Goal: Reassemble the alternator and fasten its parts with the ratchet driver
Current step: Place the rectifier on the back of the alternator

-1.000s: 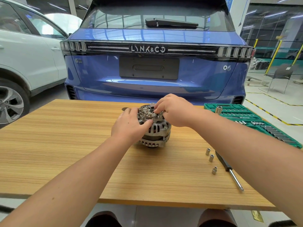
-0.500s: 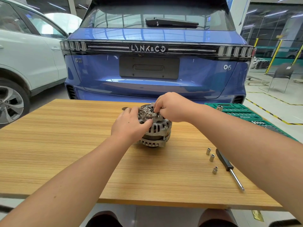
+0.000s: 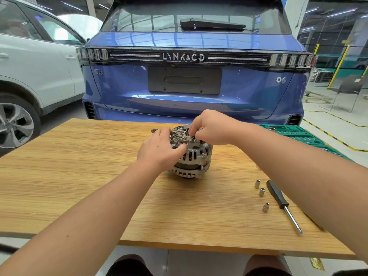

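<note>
A grey metal alternator [image 3: 196,158] stands on end in the middle of the wooden table [image 3: 79,176]. My left hand [image 3: 159,149] grips its upper left side, thumb against the ribbed housing. My right hand [image 3: 212,127] is over the top face, its fingertips pinching a small fastener there; the fastener itself is mostly hidden by the fingers. A black-handled driver [image 3: 282,204] with a steel shaft lies on the table to the right, untouched. Three small steel sockets [image 3: 261,191] stand just left of it.
A green socket-set case [image 3: 298,134] lies open at the table's far right corner, partly behind my right forearm. A small dark disc [image 3: 153,130] lies behind the alternator. A blue car [image 3: 189,80] is parked right behind the table, a white car [image 3: 29,76] to the left.
My right hand has shifted slightly back and up over the alternator's top, fingers working at the fastener. My left hand and the alternator have stayed in place.
</note>
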Demonstrator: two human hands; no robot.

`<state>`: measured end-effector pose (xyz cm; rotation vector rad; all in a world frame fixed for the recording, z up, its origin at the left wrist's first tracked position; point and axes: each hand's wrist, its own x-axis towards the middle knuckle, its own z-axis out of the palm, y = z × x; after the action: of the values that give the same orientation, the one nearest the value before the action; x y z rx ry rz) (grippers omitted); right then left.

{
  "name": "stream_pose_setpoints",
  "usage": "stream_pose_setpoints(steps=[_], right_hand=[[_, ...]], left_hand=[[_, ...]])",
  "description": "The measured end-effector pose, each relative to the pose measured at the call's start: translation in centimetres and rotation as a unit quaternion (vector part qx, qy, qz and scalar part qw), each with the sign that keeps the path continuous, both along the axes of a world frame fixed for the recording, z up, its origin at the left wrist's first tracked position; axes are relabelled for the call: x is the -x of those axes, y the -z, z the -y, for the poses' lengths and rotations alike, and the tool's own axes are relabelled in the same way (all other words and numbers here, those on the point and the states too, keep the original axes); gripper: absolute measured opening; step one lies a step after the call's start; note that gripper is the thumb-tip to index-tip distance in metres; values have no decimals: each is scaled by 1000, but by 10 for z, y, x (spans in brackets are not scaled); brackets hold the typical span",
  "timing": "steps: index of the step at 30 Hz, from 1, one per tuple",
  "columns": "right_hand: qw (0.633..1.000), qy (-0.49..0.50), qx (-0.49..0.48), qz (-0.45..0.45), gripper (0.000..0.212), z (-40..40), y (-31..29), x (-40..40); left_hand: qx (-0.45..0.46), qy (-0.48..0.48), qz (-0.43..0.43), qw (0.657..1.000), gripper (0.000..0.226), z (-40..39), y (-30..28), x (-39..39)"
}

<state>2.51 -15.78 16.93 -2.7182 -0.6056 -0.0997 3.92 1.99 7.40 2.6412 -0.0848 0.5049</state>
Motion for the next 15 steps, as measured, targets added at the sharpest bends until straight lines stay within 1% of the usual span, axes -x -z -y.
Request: stream_pose_setpoints(steps=[3,7,13,15], right_hand=[[1000,-7,20,16,33,2,0,0],[997,-7,72,39,34,2,-1,-1],[998,-17,56,22,35,1,2,1],[997,-18,69,24,37,1,3,1]], left_hand=[[1,2,1,1000,70,-1,-1,0],[1,4,2,1000,70,0,-1,0],[9,12,-2,1000,70,0,0,1],[11,11,-2,1000,71,0,0,0]])
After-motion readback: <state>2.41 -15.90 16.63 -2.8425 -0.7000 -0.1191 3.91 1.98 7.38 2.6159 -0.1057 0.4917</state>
